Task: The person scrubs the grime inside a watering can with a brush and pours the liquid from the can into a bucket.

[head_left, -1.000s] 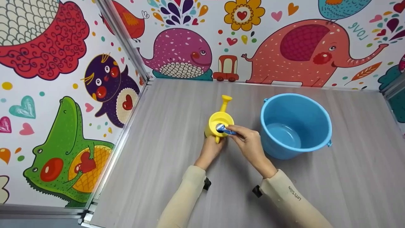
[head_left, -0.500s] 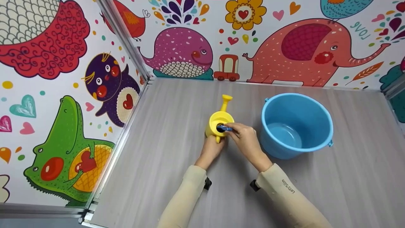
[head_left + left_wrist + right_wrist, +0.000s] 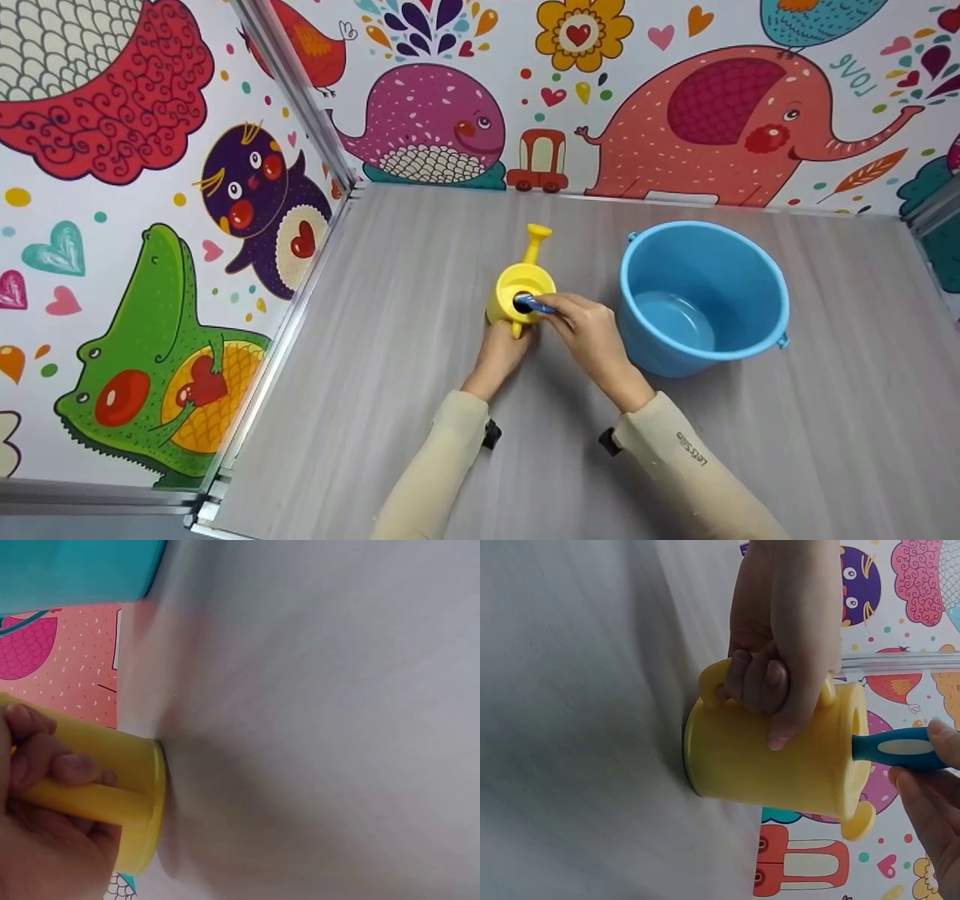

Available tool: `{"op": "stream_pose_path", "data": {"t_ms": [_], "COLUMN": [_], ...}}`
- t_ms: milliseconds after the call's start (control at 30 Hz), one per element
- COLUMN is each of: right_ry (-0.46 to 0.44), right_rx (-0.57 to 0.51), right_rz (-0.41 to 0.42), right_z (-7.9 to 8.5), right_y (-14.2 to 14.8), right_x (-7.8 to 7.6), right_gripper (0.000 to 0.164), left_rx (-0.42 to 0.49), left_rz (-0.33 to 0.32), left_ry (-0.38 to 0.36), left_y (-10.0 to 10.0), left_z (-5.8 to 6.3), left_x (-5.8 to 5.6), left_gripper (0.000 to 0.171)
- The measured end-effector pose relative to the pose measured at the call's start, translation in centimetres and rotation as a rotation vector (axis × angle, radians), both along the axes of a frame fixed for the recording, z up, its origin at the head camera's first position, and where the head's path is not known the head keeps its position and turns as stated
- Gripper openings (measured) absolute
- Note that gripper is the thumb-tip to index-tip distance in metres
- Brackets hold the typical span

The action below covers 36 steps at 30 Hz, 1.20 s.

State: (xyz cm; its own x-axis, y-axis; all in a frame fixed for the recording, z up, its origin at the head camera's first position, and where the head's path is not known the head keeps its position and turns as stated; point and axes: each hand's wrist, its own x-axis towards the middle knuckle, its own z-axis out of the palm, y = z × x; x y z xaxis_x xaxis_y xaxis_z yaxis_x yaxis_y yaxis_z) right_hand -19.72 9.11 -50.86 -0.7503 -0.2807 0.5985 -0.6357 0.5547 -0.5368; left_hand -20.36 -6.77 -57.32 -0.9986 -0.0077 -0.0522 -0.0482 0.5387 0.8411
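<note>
A small yellow watering can (image 3: 519,277) stands on the table, its spout pointing toward the back wall. My left hand (image 3: 501,354) holds it by its handle (image 3: 97,802), fingers curled round. Between thumb and fingers, my right hand (image 3: 594,330) pinches a blue handle with a pale inset (image 3: 900,750). This handle enters the round opening in the can's top; its far end is hidden inside, so I cannot tell what kind of tool it is. In the right wrist view the can's base (image 3: 691,757) sits on the tabletop.
A large light-blue bucket (image 3: 701,300) stands right of the can, close by my right hand. Behind the grey wood-grain table (image 3: 390,300) rises a wall (image 3: 637,75) with cartoon animals, and another printed panel (image 3: 120,210) borders the left side.
The blue handle dips and tilts in the can's opening as my right hand shifts slightly left, then back right. My left hand and the can stay in place.
</note>
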Motion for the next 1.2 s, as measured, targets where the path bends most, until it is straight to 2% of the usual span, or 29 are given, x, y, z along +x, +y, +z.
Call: {"op": "stream_pose_path", "data": {"t_ms": [200,433,633,833,1000,1200], "right_ry": [0.058,0.113,0.110,0.142,0.091,0.047], "right_rx": [0.003,0.005,0.008,0.033,0.088,0.156], "right_rz": [0.026,0.010,0.019,-0.005,-0.023,0.029], "right_z": [0.6,0.8,0.6,-0.3,-0.9,-0.6], "right_y": [0.0,0.0,-0.3,-1.0,-1.2,-1.3], "right_x": [0.7,0.8,0.6,0.0,-0.5,-0.7], "right_gripper": [0.029,0.027,0.023,0.020,0.020,0.022], "left_rx": [-0.048,-0.054,-0.050,-0.055,-0.059,-0.070], "left_rz": [0.010,0.010,0.005,0.001,-0.002,-0.023], "left_ry": [0.008,-0.003,0.000,0.011,0.044,0.074], "left_y": [0.0,0.2,0.2,0.1,0.2,0.0], "left_z": [0.1,0.1,-0.1,0.0,0.1,0.1], "left_x": [0.0,-0.2,-0.1,0.1,0.2,0.2], "left_gripper": [0.021,0.018,0.018,0.019,0.018,0.016]}}
